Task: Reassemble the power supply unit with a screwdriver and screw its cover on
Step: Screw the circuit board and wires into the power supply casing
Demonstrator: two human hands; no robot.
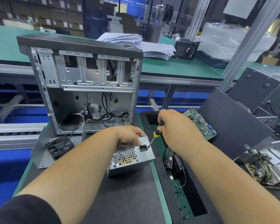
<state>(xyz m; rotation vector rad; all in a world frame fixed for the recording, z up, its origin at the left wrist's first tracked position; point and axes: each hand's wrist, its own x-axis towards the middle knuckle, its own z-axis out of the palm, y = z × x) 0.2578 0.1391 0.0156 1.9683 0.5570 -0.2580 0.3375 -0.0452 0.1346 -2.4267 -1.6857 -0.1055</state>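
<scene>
- Grey metal PSU (131,156) rests on the dark mat of the counter (128,199), directly in front of the open PC case (86,81), with its socket face turned up and toward the viewer.
- Left hand (130,135) lies over the far top edge of the PSU; its fingers are curled over that edge and grip the housing to steady it.
- Right hand (173,122) is wrapped around the black-and-yellow handle of the screwdriver (155,132); the fingers are closed fully on it.
- Screwdriver shaft slopes down and to the left from the right hand. Its tip meets the PSU face just beside the power socket (143,148), at the right-hand corner.
- Key relation: the screw point lies below and left of the right hand, and the tool's long axis is tilted, not square to the face. Whether a screw sits under the tip cannot be told.
- Judgement: the cover appears seated, and fastening at this corner is the step in hand.
- Risk: a tilted tip may slip off; bring the shaft squarer to the face while the left hand resists.
- Loose fan (60,147) lies to the left; circuit boards (200,122) lie to the right.
</scene>
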